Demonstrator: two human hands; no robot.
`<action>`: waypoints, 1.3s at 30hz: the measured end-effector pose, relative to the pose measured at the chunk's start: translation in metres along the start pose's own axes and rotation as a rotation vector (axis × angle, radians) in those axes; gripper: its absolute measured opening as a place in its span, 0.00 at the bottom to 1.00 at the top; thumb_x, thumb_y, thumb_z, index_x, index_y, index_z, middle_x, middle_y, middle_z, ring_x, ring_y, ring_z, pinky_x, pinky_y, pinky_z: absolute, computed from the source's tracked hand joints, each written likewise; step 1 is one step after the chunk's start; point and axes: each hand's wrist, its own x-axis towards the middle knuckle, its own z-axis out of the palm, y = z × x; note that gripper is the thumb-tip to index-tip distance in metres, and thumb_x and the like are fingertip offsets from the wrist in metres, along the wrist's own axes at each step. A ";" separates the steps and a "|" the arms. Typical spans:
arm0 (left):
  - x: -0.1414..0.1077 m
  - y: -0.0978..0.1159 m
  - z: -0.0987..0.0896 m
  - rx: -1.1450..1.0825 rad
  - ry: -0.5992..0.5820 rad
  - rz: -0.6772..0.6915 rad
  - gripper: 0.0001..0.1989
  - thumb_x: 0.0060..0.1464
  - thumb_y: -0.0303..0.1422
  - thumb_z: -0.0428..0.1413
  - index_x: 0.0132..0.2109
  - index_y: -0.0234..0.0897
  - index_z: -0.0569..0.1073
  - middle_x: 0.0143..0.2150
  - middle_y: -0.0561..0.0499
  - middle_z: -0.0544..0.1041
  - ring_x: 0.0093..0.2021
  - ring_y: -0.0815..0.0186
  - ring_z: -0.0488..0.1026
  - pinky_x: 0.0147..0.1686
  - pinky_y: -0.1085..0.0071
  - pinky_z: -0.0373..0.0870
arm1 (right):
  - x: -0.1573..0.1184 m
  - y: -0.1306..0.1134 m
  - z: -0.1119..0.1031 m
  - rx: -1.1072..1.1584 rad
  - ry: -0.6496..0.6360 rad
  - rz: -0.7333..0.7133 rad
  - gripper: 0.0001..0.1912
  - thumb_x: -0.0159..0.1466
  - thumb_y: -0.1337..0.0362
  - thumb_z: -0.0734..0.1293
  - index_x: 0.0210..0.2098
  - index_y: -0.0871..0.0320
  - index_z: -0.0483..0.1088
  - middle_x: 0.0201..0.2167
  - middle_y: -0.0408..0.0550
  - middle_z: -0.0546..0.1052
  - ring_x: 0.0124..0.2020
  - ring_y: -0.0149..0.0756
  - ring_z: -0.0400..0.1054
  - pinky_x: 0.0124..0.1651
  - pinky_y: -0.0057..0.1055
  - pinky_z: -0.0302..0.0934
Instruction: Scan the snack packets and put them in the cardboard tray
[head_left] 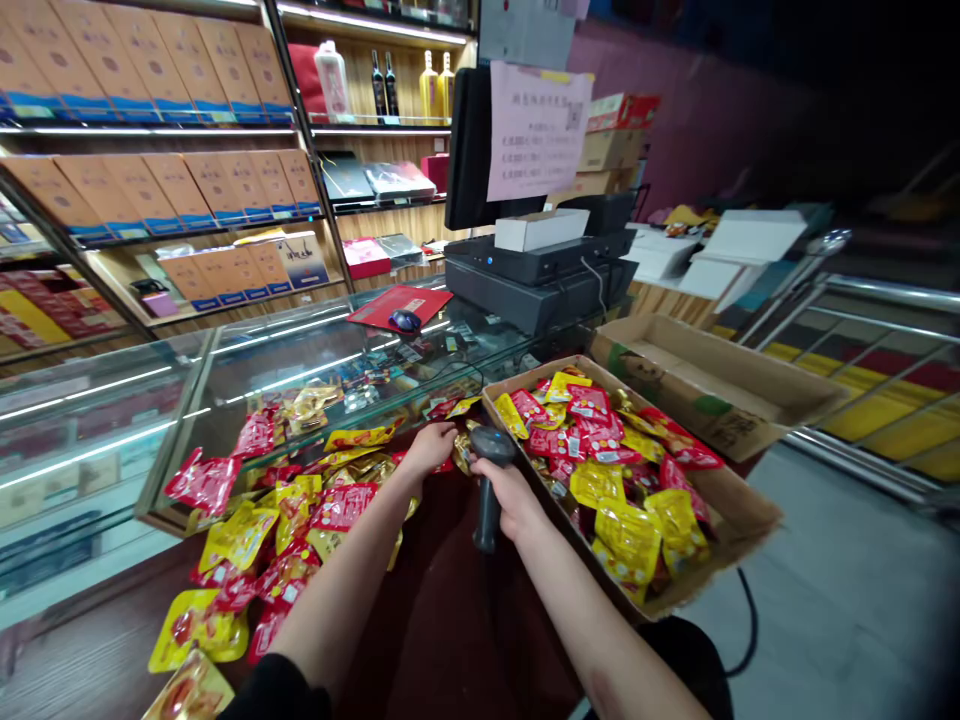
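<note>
Glass-topped display counter (315,370) stretches ahead of us in a brightly lit shop, and a dark red cloth (442,620) covers the near stretch under our forearms. Our right hand (510,497) is closed firmly around a black handheld barcode scanner (487,515), its head tipped up just beside a shallow cardboard tray (739,525) heaped with red and yellow snack packets (607,470). Our left hand (431,447) reaches palm down towards the tray's near corner, close to a gold packet (463,452), though we cannot tell whether it is closed on anything. A loose spread of foil packets (300,520) lies on the counter to the left of our arms. Past the tray sits an open cardboard carton (712,390), and on the glass farther ahead a computer mouse (405,321) rests on a red mat (397,305). Beyond them stand a black till unit (536,280) and a monitor (469,150) bearing a pink notice (536,130), with shelves of tan boxes (176,190) and bottles (431,90) behind, and a metal railing (862,350) off to the right.
</note>
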 end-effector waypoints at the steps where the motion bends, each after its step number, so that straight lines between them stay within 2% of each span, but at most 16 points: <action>1: -0.001 -0.001 0.003 0.006 -0.013 -0.013 0.06 0.47 0.31 0.58 0.34 0.38 0.79 0.38 0.47 0.80 0.49 0.55 0.73 0.51 0.67 0.62 | 0.001 0.002 -0.002 0.000 -0.006 0.002 0.13 0.44 0.67 0.70 0.31 0.61 0.76 0.29 0.43 0.78 0.31 0.31 0.68 0.33 0.25 0.59; 6: -0.026 -0.005 0.006 0.033 -0.032 0.014 0.06 0.45 0.35 0.61 0.32 0.38 0.78 0.31 0.47 0.80 0.36 0.58 0.76 0.37 0.71 0.67 | -0.001 0.011 -0.008 0.019 -0.016 0.007 0.13 0.45 0.66 0.70 0.32 0.60 0.75 0.30 0.43 0.77 0.34 0.31 0.69 0.39 0.27 0.60; 10: -0.051 -0.013 0.005 -0.120 0.101 -0.031 0.10 0.43 0.37 0.63 0.31 0.36 0.74 0.27 0.48 0.77 0.28 0.65 0.73 0.28 0.74 0.65 | -0.017 0.011 -0.007 -0.007 -0.053 -0.019 0.11 0.45 0.66 0.69 0.30 0.60 0.75 0.28 0.42 0.76 0.31 0.31 0.68 0.38 0.26 0.60; 13: -0.066 -0.011 0.002 -0.262 0.187 -0.024 0.12 0.40 0.34 0.65 0.30 0.36 0.71 0.27 0.50 0.76 0.27 0.68 0.73 0.29 0.75 0.66 | -0.035 0.004 -0.003 -0.048 -0.096 -0.010 0.12 0.44 0.68 0.69 0.30 0.59 0.75 0.27 0.42 0.77 0.32 0.32 0.68 0.37 0.26 0.59; 17: -0.077 0.008 -0.012 -0.443 0.172 -0.004 0.17 0.39 0.30 0.66 0.39 0.35 0.75 0.36 0.47 0.78 0.35 0.67 0.75 0.38 0.73 0.68 | -0.057 -0.013 -0.003 -0.127 -0.208 -0.085 0.12 0.44 0.69 0.68 0.31 0.58 0.75 0.28 0.44 0.77 0.35 0.37 0.69 0.35 0.28 0.60; 22: -0.075 0.037 -0.026 -0.610 0.228 -0.113 0.17 0.43 0.30 0.65 0.44 0.35 0.78 0.39 0.48 0.80 0.38 0.65 0.75 0.40 0.72 0.69 | -0.078 -0.033 -0.009 -0.138 -0.309 -0.249 0.09 0.47 0.68 0.69 0.30 0.58 0.73 0.28 0.45 0.77 0.36 0.38 0.70 0.34 0.29 0.62; 26: -0.066 0.055 -0.023 -0.794 0.241 -0.145 0.19 0.45 0.28 0.63 0.48 0.35 0.76 0.42 0.47 0.79 0.36 0.68 0.75 0.35 0.75 0.70 | -0.095 -0.042 -0.005 -0.098 -0.372 -0.182 0.10 0.47 0.65 0.69 0.31 0.59 0.71 0.31 0.48 0.76 0.30 0.37 0.72 0.29 0.30 0.65; 29: -0.060 0.066 -0.018 -0.852 0.230 -0.159 0.20 0.48 0.28 0.62 0.50 0.37 0.75 0.43 0.47 0.79 0.36 0.69 0.75 0.34 0.76 0.71 | -0.105 -0.044 -0.001 -0.115 -0.404 -0.150 0.09 0.49 0.63 0.68 0.30 0.60 0.70 0.27 0.48 0.76 0.23 0.34 0.70 0.22 0.28 0.63; 33: -0.056 0.074 -0.015 -0.905 0.218 -0.138 0.20 0.49 0.30 0.62 0.51 0.38 0.74 0.43 0.47 0.79 0.36 0.68 0.76 0.35 0.73 0.73 | -0.110 -0.045 0.000 -0.138 -0.396 -0.191 0.07 0.51 0.62 0.68 0.27 0.60 0.68 0.19 0.45 0.73 0.17 0.31 0.66 0.17 0.26 0.59; 39: -0.057 0.080 -0.016 -1.033 0.237 -0.099 0.16 0.48 0.24 0.62 0.46 0.33 0.76 0.43 0.45 0.78 0.34 0.69 0.75 0.36 0.71 0.74 | -0.116 -0.053 -0.004 -0.154 -0.357 -0.262 0.08 0.52 0.61 0.68 0.26 0.58 0.67 0.15 0.41 0.69 0.14 0.29 0.61 0.15 0.26 0.57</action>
